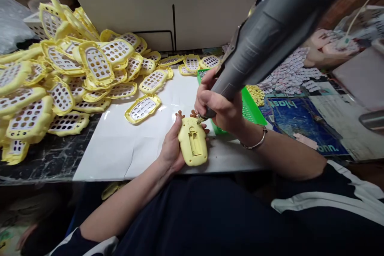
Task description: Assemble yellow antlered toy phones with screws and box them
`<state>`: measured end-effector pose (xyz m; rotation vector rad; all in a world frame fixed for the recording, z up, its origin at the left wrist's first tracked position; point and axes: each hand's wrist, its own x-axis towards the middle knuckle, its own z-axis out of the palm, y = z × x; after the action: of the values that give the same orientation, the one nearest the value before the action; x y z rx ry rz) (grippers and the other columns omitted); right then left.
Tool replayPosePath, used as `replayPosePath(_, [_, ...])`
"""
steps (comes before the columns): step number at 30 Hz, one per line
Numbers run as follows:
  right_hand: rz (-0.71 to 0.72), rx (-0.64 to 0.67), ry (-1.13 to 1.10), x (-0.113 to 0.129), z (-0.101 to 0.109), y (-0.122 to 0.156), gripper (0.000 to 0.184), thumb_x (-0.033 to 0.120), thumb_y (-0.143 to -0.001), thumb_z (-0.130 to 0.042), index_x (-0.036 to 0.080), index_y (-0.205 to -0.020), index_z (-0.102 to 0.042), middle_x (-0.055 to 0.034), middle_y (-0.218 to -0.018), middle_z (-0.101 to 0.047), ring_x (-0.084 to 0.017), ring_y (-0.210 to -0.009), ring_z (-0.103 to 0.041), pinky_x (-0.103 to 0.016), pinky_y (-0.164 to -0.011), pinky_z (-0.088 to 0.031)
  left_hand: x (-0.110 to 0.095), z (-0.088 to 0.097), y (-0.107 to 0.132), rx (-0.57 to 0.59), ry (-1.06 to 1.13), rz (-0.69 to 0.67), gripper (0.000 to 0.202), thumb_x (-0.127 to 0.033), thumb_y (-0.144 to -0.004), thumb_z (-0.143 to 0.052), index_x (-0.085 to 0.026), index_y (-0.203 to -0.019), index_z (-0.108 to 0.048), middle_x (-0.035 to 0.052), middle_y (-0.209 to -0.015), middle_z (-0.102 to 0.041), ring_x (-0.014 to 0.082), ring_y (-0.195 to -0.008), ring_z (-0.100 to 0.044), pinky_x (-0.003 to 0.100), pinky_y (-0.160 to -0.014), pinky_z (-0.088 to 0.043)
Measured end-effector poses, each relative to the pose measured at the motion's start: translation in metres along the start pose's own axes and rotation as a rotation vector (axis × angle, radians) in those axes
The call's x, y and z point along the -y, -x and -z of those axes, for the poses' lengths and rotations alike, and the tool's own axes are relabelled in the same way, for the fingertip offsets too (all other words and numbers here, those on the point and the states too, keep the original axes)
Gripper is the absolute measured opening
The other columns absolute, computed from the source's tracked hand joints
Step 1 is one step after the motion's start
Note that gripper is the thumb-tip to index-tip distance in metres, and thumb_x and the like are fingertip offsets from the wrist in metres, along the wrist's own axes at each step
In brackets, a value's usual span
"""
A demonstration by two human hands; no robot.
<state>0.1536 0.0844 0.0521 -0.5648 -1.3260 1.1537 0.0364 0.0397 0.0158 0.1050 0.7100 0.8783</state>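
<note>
My left hand (173, 144) is closed around a yellow plastic toy phone (193, 158), with its back turned up. The back shows an uncovered battery compartment, small speaker holes and screw holes at the corners. Two brown antler-like knobs stick out at the toy's top. In my right hand (223, 108) is a large grey electric screwdriver (255, 40), slanting down from the upper right. Its tip meets the toy's upper right corner, near a screw hole. Whether a screw sits under the tip is too small to tell.
Yellow shell halves with white keypads (96, 64) are heaped at the left. A green tray (252, 110) holding small metal pieces lies behind my right hand. Small yellow parts (255, 95) and many pale pieces (285, 72) lie farther right. A printed carton (159, 8) stands behind.
</note>
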Motion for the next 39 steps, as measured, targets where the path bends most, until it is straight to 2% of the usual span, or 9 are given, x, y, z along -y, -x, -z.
replayPosePath(3, [-0.024,0.015,0.032,0.008,0.001,-0.002,0.033,0.04,-0.073,-0.067,0.026,-0.096,-0.048,0.0105,-0.056,-0.044,-0.006,-0.044,-0.047,-0.022,-0.045,-0.041,0.001,-0.003,0.001,-0.025,-0.04,-0.011,0.04,-0.043,-0.094,-0.038,-0.012,-0.09,-0.063,0.0124,-0.076,-0.072,0.0207,-0.068,-0.069,0.032,-0.062,-0.058])
replayPosePath(6, [-0.031,0.036,0.044,0.011,0.001,0.0,0.034,0.04,-0.073,-0.067,0.027,-0.097,-0.048,0.0103,-0.058,-0.046,-0.006,-0.045,-0.048,-0.022,-0.044,-0.04,0.004,-0.001,0.001,0.001,-0.083,-0.081,0.02,-0.027,-0.082,-0.06,-0.011,-0.094,-0.063,0.0091,-0.08,-0.073,0.019,-0.071,-0.07,0.03,-0.067,-0.058])
replayPosePath(9, [-0.044,0.004,0.06,0.009,-0.001,0.0,0.032,0.04,-0.074,-0.066,0.028,-0.097,-0.048,0.0101,-0.059,-0.045,-0.006,-0.045,-0.047,-0.021,-0.044,-0.039,0.005,0.004,0.0,0.011,-0.182,-0.142,0.03,-0.012,-0.067,-0.07,-0.01,-0.097,-0.063,0.0086,-0.085,-0.074,0.018,-0.073,-0.069,0.027,-0.07,-0.057])
replayPosePath(17, [-0.04,-0.108,0.087,0.016,-0.011,-0.004,0.029,0.031,-0.069,-0.069,0.024,-0.09,-0.05,0.0096,-0.056,-0.045,-0.008,-0.046,-0.044,-0.024,-0.046,-0.04,0.003,0.005,-0.002,-0.061,-0.327,-0.271,0.039,-0.022,-0.058,-0.079,-0.012,-0.092,-0.062,0.0025,-0.074,-0.071,0.016,-0.062,-0.067,0.024,-0.058,-0.053])
replayPosePath(25, [-0.047,-0.137,0.194,0.03,-0.011,-0.001,0.031,0.037,-0.069,-0.071,0.021,-0.085,-0.05,0.0079,-0.057,-0.046,-0.008,-0.05,-0.043,-0.024,-0.048,-0.038,0.009,0.0,-0.001,-0.079,-0.407,-0.339,0.043,-0.026,-0.056,-0.081,-0.013,-0.092,-0.061,0.0005,-0.073,-0.069,0.0157,-0.062,-0.066,0.025,-0.06,-0.052])
replayPosePath(28, [0.053,-0.198,0.283,0.029,-0.009,-0.001,0.036,0.04,-0.068,-0.072,0.022,-0.088,-0.05,0.0031,-0.072,-0.053,-0.012,-0.064,-0.052,-0.028,-0.06,-0.047,0.009,-0.005,0.002,-0.082,-0.391,-0.347,0.043,-0.025,-0.054,-0.081,-0.013,-0.09,-0.061,0.0006,-0.072,-0.069,0.0152,-0.061,-0.065,0.026,-0.061,-0.052])
replayPosePath(31, [0.207,-0.299,0.321,0.026,-0.008,-0.002,0.059,0.046,-0.063,-0.077,0.025,-0.108,-0.046,-0.0053,-0.102,-0.059,-0.018,-0.086,-0.057,-0.035,-0.077,-0.051,0.008,-0.013,0.005,-0.065,-0.384,-0.346,0.044,-0.025,-0.054,-0.081,-0.013,-0.09,-0.061,0.0014,-0.072,-0.07,0.0161,-0.061,-0.066,0.027,-0.061,-0.053])
replayPosePath(34, [0.298,-0.284,0.28,0.03,-0.008,-0.002,0.069,0.064,-0.066,-0.069,0.028,-0.118,-0.042,-0.0077,-0.115,-0.059,-0.018,-0.084,-0.061,-0.036,-0.076,-0.052,0.007,-0.021,0.007,-0.045,-0.4,-0.362,0.045,-0.026,-0.054,-0.081,-0.013,-0.092,-0.061,0.0016,-0.072,-0.07,0.0175,-0.063,-0.067,0.027,-0.061,-0.053])
replayPosePath(39, [0.266,-0.263,0.11,0.055,-0.004,0.0,0.063,0.077,-0.075,-0.043,0.024,-0.104,-0.058,-0.0072,-0.114,-0.062,-0.017,-0.082,-0.065,-0.034,-0.073,-0.053,0.008,-0.027,0.008,-0.046,-0.423,-0.346,0.049,-0.027,-0.052,-0.081,-0.014,-0.093,-0.058,0.0018,-0.071,-0.07,0.0181,-0.063,-0.067,0.027,-0.059,-0.052])
